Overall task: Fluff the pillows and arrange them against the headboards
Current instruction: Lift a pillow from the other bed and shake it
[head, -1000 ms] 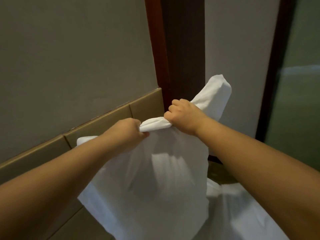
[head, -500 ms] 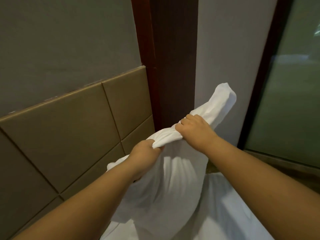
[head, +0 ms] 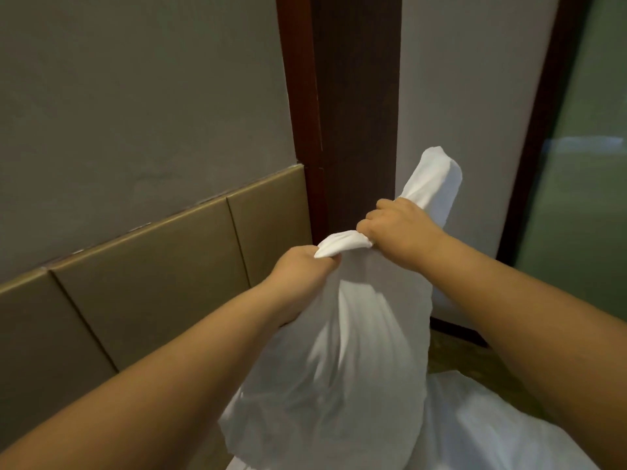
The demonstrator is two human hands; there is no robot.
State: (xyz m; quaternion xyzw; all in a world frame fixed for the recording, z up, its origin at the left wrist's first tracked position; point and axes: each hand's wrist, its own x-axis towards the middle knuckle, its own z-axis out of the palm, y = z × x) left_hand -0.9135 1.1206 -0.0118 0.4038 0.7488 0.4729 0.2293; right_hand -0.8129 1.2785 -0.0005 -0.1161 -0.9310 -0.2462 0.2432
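White pillow [head: 342, 351] hangs from both hands, left hand [head: 302, 273] and right hand [head: 403, 228] fisted tight on its bunched top edge.

A white fabric pillow [head: 339, 361] is held before a dark wooden post [head: 356, 113]; a tan padded headboard [head: 152, 286] is set left; white bedding [head: 481, 435] is spread beneath.

Light: dim, warm indoor cast
Shadows: soft folds on the white pillow [head: 342, 351]
Blur: slight smear in its lower cloth
Edges: wide-angle bending of the wood post [head: 356, 113]

White pillow [head: 339, 361] in left hand [head: 302, 269] and right hand [head: 400, 228], beside tan headboard [head: 152, 283].
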